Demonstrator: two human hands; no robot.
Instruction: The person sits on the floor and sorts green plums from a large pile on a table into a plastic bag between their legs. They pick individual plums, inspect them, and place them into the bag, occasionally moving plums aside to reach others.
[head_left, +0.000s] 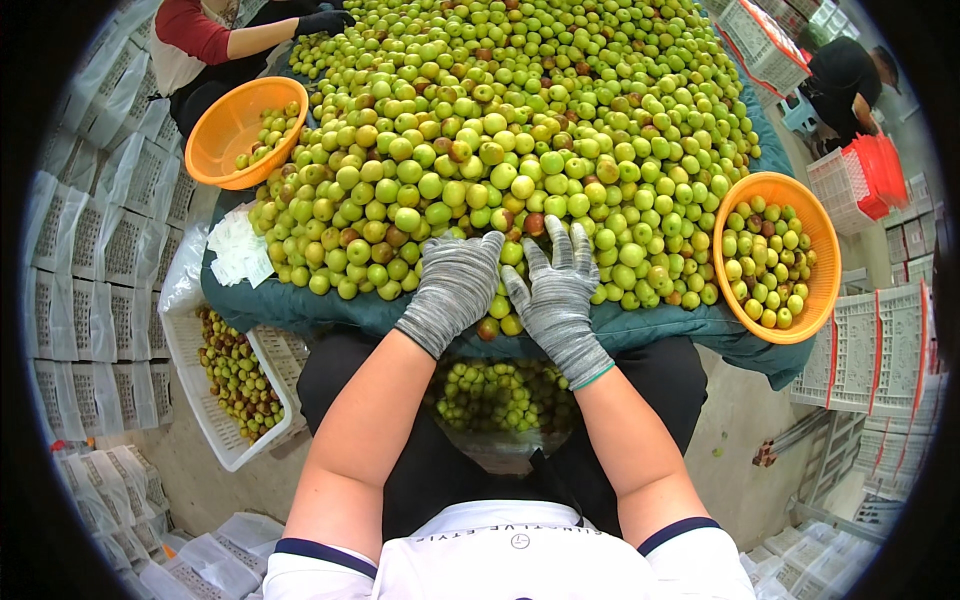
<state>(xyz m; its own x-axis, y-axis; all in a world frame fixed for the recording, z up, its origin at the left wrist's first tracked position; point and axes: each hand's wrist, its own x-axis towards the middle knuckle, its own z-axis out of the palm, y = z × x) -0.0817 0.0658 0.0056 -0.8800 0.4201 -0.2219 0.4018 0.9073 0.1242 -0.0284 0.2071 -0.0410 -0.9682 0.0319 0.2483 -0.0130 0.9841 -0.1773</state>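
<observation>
A large heap of green jujubes (465, 135), some with brown patches, covers a table draped in dark teal cloth (645, 330). At the heap's near edge rests my left hand (459, 281) in a grey knit glove, its fingers curled down among the fruit; whether it grips one is hidden. Beside it my right hand (556, 281), gloved alike, lies palm down with fingers spread, fingertips next to a brown jujube (533, 223). A few jujubes lie between the two wrists. More jujubes (491, 397) show below the table edge, between my knees.
Orange plastic baskets holding jujubes stand at the right (823, 262) and left (206, 150). A white crate (225, 442) of browner fruit is on the floor at left. Small papers (240, 247) lie on the cloth's corner. One co-worker's gloved hand (324, 23) is at upper left; another person bends at upper right.
</observation>
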